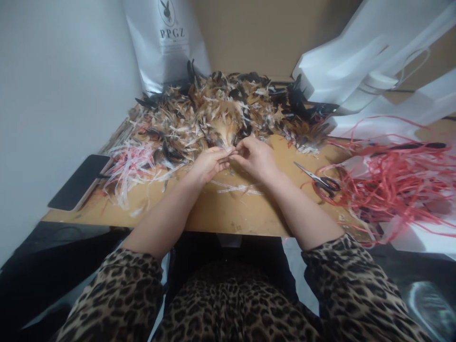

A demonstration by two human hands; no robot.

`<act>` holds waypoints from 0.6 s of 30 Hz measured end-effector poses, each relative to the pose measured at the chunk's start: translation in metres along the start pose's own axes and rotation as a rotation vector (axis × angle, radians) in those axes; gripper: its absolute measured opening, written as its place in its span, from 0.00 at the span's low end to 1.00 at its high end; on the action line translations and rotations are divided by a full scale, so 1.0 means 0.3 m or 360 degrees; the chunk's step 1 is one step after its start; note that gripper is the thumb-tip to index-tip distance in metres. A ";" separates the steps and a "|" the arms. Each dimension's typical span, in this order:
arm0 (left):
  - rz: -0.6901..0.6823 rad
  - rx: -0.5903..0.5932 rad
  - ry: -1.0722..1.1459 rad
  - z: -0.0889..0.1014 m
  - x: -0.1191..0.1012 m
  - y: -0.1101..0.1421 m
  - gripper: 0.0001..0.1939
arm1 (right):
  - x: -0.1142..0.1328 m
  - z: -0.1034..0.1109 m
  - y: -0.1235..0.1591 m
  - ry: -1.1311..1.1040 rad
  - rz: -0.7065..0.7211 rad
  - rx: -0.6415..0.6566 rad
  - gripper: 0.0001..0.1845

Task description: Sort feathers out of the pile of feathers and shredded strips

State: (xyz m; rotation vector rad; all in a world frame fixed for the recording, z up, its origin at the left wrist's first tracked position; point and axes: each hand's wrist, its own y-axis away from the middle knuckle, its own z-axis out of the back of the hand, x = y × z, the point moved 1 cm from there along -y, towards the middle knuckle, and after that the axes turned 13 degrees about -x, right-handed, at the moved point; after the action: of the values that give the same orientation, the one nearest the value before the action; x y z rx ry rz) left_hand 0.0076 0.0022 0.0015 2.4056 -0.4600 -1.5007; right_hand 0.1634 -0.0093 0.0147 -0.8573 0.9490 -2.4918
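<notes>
The grip of both hands, left [213,163] and right [255,159], is narrow, fingertips pinching a feather bunch [227,126].

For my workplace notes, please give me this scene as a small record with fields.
Left side: left hand pinches the base of a tan feather bunch
Right side: right hand meets it there; grip detail unclear
Behind hands: pile of brown and black feathers
Far left: phone-like device, dark screen
Right of hands: scissors on the table
Far right: tangle of red strands
Back: white bag marked PPGZ
</notes>
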 end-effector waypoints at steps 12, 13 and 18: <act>-0.0030 0.0023 -0.0129 0.003 0.006 -0.006 0.04 | -0.005 0.011 -0.009 -0.0271 -0.0169 0.0100 0.11; -0.0058 0.0022 -0.0148 0.004 0.006 -0.007 0.04 | -0.008 0.015 -0.012 -0.0444 -0.0285 0.0160 0.13; -0.0271 0.0026 -0.0399 0.009 0.005 -0.005 0.06 | -0.013 0.024 -0.024 -0.0992 -0.0932 0.0340 0.19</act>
State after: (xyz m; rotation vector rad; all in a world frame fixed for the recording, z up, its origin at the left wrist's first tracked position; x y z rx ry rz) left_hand 0.0060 0.0029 -0.0014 2.3286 -0.3247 -1.8910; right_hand 0.1702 -0.0057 0.0224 -1.8862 0.2298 -2.4091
